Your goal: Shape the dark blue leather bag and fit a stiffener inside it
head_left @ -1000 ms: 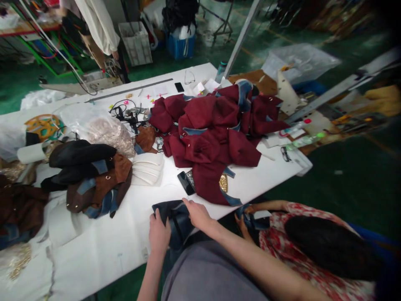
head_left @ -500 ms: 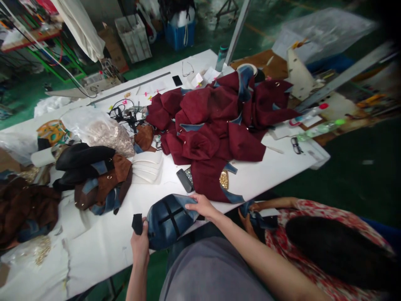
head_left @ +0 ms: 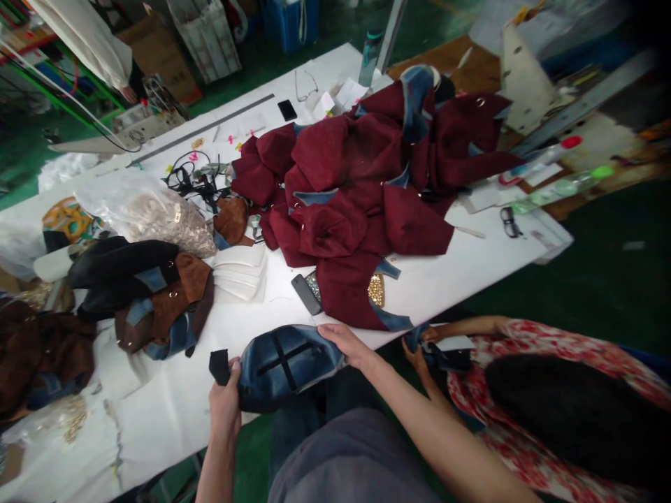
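Note:
A blue denim-look bag piece (head_left: 267,353) with a black cross of strips on it is stretched between my hands at the table's front edge. My left hand (head_left: 225,402) is closed at its left end, thumb on top. A small black flap (head_left: 219,367) sticks up from that same hand; whether it is joined to the blue piece I cannot tell. My right hand (head_left: 343,344) pinches the upper right rim, fingers partly hidden behind it. Just beyond lie a dark phone (head_left: 306,293) and a heap of maroon bag pieces (head_left: 340,188) with blue trim.
Brown and black pieces (head_left: 157,297) and a stack of white sheets (head_left: 238,272) lie to the left on the white table (head_left: 172,398). Behind them is a plastic bag of small parts (head_left: 162,216). At right, a co-worker (head_left: 503,342) in a red-and-white top handles blue material.
The blue piece and my left hand have shifted slightly left, and the piece is spread a little wider and flatter between my hands. The view has tilted down a little.

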`<state>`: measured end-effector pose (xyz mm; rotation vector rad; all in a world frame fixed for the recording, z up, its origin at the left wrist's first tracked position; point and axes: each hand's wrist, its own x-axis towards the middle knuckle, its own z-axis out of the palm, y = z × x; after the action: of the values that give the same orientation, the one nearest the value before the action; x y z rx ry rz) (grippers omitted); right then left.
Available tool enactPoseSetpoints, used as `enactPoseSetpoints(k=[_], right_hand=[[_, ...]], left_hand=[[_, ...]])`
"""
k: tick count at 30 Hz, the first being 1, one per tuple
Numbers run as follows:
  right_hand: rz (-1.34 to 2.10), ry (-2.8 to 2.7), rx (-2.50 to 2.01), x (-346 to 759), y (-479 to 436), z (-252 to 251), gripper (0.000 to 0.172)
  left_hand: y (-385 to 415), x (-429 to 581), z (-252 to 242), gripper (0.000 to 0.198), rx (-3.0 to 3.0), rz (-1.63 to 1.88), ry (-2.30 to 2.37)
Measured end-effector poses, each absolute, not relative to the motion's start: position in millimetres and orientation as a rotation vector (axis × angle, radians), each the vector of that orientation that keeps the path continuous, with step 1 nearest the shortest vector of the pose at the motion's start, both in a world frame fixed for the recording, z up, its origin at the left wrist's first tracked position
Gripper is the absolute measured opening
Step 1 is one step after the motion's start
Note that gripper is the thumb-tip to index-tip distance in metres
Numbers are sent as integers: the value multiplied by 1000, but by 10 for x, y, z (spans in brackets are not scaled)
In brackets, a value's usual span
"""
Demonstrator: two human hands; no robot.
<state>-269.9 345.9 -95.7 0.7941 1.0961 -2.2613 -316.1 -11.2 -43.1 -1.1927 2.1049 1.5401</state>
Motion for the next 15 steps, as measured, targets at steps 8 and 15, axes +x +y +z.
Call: enactPoseSetpoints(k=[8, 15], right_hand=[[-2448, 898, 743, -2686, 3129, -1253, 52], [-2519, 795, 827, -2628, 2840, -1399, 44]], left_hand=[[-288, -3450, -775, 51, -1218, 1607, 1877], [-488, -3562, -952, 70, -1011, 1668, 1718]])
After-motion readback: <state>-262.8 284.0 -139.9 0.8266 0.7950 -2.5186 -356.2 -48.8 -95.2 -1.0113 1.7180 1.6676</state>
